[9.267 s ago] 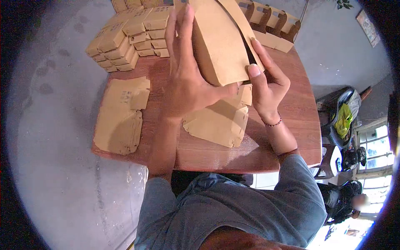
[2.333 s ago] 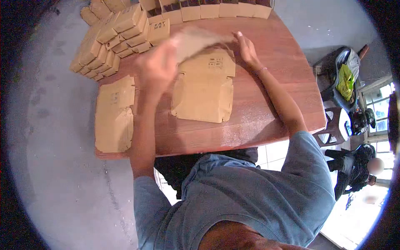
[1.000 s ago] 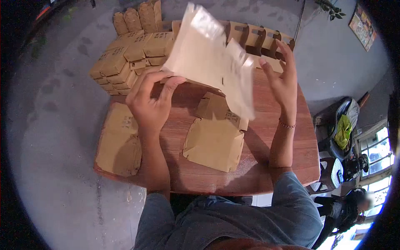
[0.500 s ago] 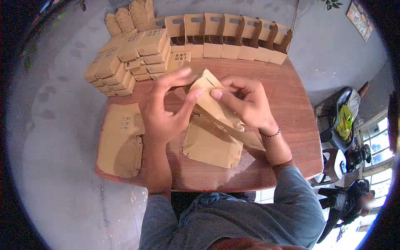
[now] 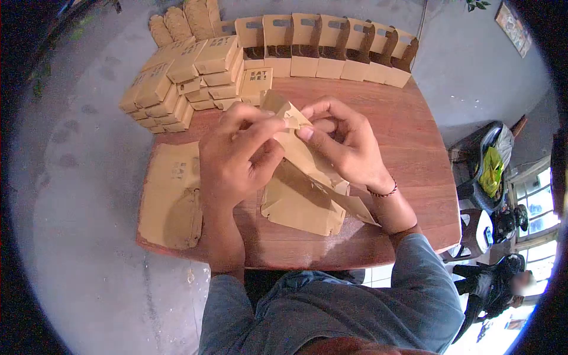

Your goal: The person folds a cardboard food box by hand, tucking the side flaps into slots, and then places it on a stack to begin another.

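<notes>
A partly folded brown cardboard box (image 5: 310, 157) is held up off the table at its far corner. My left hand (image 5: 248, 151) pinches a small flap at that corner, fingers bent together. Close beside it, my right hand (image 5: 349, 142) grips the box wall between thumb and fingers. A wide cardboard panel with notched corners (image 5: 302, 207) spreads below, near the table's front edge; the fold joining it to the box is partly hidden. Left of my left forearm lie flat unfolded box blanks (image 5: 168, 195) with faint print.
Folded boxes marked "EAT ME!" (image 5: 216, 56) are stacked at the back left of the wooden table (image 5: 408, 165). Several cardboard carriers with handle holes (image 5: 307, 50) line the back edge. A chair with bags (image 5: 491, 165) and a person in dark clothes (image 5: 497, 287) are at the right.
My left hand has turned over and closed its fingers on the corner flap, where its fingers were spread before. My right hand keeps its hold on the box.
</notes>
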`<control>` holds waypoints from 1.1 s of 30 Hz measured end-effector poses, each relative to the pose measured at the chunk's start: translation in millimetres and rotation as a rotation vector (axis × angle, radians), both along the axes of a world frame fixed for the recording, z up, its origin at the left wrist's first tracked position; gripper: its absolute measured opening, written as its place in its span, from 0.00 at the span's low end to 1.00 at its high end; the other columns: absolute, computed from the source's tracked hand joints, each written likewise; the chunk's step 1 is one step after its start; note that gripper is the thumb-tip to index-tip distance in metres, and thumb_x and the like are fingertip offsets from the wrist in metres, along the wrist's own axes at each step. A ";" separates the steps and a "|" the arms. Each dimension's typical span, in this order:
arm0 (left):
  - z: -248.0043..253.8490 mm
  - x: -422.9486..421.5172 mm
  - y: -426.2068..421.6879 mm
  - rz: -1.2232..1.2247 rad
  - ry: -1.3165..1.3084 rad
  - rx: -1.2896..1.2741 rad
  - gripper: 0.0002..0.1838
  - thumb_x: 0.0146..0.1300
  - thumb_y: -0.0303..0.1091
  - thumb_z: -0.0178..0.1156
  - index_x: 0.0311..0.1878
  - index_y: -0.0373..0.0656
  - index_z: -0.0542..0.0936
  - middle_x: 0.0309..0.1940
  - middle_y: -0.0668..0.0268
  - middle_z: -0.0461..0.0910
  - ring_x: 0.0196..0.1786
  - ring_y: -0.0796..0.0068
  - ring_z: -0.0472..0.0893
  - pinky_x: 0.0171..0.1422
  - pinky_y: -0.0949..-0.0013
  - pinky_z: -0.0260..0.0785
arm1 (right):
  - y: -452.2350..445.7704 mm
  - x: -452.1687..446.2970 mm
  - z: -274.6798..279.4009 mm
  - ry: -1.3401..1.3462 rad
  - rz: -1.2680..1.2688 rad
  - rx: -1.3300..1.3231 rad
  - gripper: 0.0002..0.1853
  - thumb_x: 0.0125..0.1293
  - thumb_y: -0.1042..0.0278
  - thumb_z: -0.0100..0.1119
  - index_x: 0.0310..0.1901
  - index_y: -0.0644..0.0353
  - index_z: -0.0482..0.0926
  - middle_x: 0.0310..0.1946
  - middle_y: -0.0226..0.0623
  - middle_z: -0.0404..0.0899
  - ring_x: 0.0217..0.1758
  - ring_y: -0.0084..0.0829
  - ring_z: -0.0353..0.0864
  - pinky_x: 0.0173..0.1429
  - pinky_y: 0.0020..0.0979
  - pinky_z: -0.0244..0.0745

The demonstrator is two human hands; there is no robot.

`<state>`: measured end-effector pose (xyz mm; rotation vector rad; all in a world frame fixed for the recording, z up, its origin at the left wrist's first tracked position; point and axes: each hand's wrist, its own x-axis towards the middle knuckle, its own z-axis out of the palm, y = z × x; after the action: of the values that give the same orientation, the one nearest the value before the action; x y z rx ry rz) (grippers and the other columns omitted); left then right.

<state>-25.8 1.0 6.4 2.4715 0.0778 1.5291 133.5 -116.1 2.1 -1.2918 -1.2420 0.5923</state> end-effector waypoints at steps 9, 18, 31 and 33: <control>-1.9 -3.6 -0.9 0.036 0.060 0.102 0.16 0.44 0.18 0.64 0.39 0.44 0.83 0.34 0.61 0.77 0.39 0.61 0.83 0.40 0.64 0.77 | 0.6 -1.6 -3.3 -0.031 0.026 -0.015 0.10 0.67 0.70 0.62 0.46 0.62 0.76 0.25 0.31 0.85 0.25 0.12 0.73 0.27 0.23 0.67; -4.9 1.0 -0.5 0.073 -0.001 0.121 0.15 0.44 0.15 0.65 0.36 0.44 0.86 0.36 0.64 0.79 0.38 0.67 0.84 0.39 0.69 0.79 | -1.3 -3.5 2.7 0.032 0.031 -0.123 0.09 0.69 0.69 0.60 0.46 0.62 0.73 0.19 0.25 0.77 0.21 0.13 0.68 0.23 0.24 0.61; -5.3 6.4 2.0 0.087 0.029 0.066 0.18 0.45 0.14 0.64 0.41 0.42 0.87 0.38 0.62 0.82 0.40 0.66 0.85 0.44 0.69 0.79 | 13.1 -1.9 -5.5 0.190 -0.006 -0.019 0.09 0.71 0.67 0.59 0.46 0.62 0.75 0.20 0.20 0.73 0.21 0.10 0.61 0.22 0.20 0.54; -6.3 9.3 4.8 0.053 -0.024 0.068 0.16 0.48 0.15 0.65 0.41 0.41 0.87 0.36 0.62 0.83 0.39 0.67 0.85 0.44 0.70 0.78 | 12.5 -2.7 -4.1 0.217 -0.017 -0.062 0.09 0.71 0.67 0.59 0.47 0.62 0.75 0.20 0.21 0.74 0.20 0.10 0.62 0.22 0.20 0.54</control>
<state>-16.5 5.8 0.2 2.5223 0.0896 1.6087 130.9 -103.6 -2.0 -1.2521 -1.0400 0.7434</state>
